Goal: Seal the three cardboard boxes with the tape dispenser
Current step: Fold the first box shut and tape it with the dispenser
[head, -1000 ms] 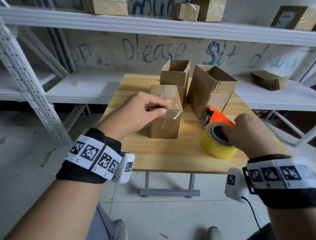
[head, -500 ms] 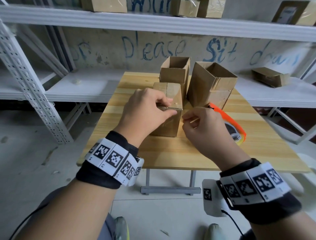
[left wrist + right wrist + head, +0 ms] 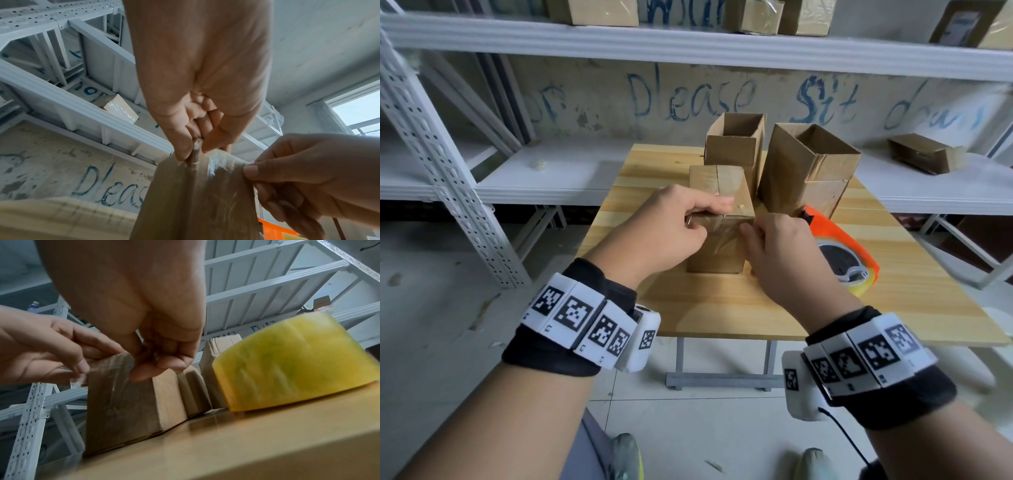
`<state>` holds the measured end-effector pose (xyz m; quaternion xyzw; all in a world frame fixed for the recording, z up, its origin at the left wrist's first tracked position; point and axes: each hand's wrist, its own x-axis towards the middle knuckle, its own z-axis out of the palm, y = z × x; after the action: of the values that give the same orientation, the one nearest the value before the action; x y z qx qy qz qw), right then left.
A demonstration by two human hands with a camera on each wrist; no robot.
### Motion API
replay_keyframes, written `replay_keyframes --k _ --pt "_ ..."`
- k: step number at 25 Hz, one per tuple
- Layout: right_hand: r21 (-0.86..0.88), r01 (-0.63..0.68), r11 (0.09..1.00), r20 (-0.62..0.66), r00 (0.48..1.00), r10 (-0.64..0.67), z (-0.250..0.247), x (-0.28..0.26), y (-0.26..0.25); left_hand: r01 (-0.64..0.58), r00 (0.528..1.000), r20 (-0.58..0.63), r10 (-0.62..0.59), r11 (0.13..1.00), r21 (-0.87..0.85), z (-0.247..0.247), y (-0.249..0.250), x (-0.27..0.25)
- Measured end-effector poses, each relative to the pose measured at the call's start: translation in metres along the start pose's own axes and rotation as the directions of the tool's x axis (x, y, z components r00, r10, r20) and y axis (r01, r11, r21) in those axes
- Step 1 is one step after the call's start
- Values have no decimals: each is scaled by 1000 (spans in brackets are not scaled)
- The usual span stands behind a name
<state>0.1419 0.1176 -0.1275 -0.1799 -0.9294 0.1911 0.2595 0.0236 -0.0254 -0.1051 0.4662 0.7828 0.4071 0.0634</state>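
Three boxes stand on a wooden table [image 3: 722,308], white shelving [image 3: 688,37] behind and at both sides. Largest: open box [image 3: 804,171] at back right, flaps up, tilted slightly. Next: narrow open box [image 3: 732,147] at back centre, just beside it. Smallest and nearest: closed box [image 3: 717,185], flaps shut, clear tape [image 3: 722,236] running over its top and down the front face.

Tape dispenser [image 3: 842,250] lies on the table at the right of the closed box, close behind the right hand; orange frame, yellow roll, not held.

Left hand [image 3: 671,233] at the top front edge of the closed box, thumb and fingers curled and pinched on that edge at its left corner; the wrist view shows the fingertips clamped either side of the cardboard lip.

Right hand [image 3: 780,253] against the box's front face at the right, fingers curled, pinching the edge of the tape near the top corner. Tape wrinkled and shiny there.

Further boxes sit on the shelves, some tape-wrapped.
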Motion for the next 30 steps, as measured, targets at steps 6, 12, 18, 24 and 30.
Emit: replay_keyframes --k 6,12,18,24,30 --pt "72 75 995 -104 992 -67 5 1 2 -39 999 -11 39 999 -19 1 -5 0" --pt "55 89 994 -127 989 -82 3 0 1 13 995 97 -2 993 -120 -3 -6 -3" --pt "145 71 987 -31 997 -67 -2 2 3 -39 982 179 64 989 -141 -14 -12 -1" --pt "84 51 995 -29 998 -49 -5 2 3 -78 985 135 108 974 -211 -19 -11 -1" --pt "45 64 997 -3 998 -64 -5 1 2 -68 995 56 80 981 -183 -11 -11 2"
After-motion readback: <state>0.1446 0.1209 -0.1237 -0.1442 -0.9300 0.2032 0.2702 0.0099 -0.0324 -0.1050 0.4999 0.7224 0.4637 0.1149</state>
